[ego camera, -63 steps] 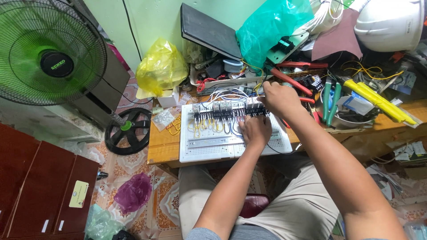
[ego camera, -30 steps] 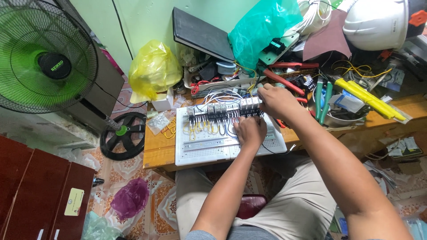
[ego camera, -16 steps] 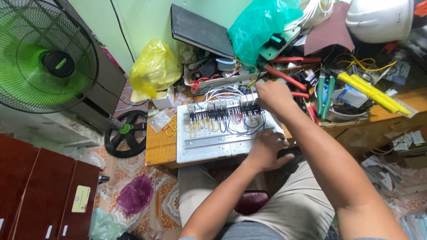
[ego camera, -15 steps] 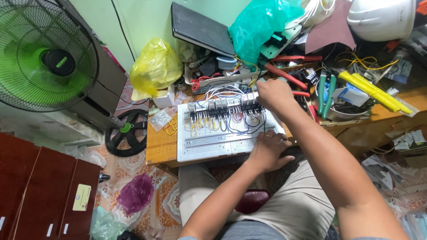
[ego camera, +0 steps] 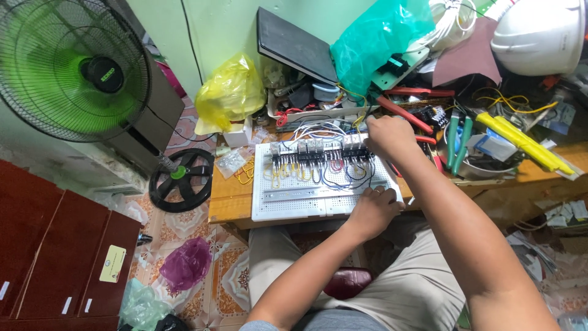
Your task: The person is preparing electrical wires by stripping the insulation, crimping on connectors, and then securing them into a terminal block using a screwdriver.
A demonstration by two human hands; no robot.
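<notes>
At the centre of the frame a white perforated wiring panel (ego camera: 312, 190) lies on the wooden desk (ego camera: 229, 196). The left hand (ego camera: 373, 211) rests its grip closed on the panel's lower right edge. The right hand (ego camera: 389, 136) pinches closed at the row of terminal blocks (ego camera: 318, 149) along the panel's top; what it holds is hidden. Green-handled pliers (ego camera: 458, 138) lie just right.

Wooden tabletop (ego camera: 229, 199) bearing white wiring board (ego camera: 306, 199), yellow bag (ego camera: 229, 92), green bag (ego camera: 376, 37), white helmet (ego camera: 539, 34), green-handled pliers (ego camera: 458, 138), loose tools
</notes>
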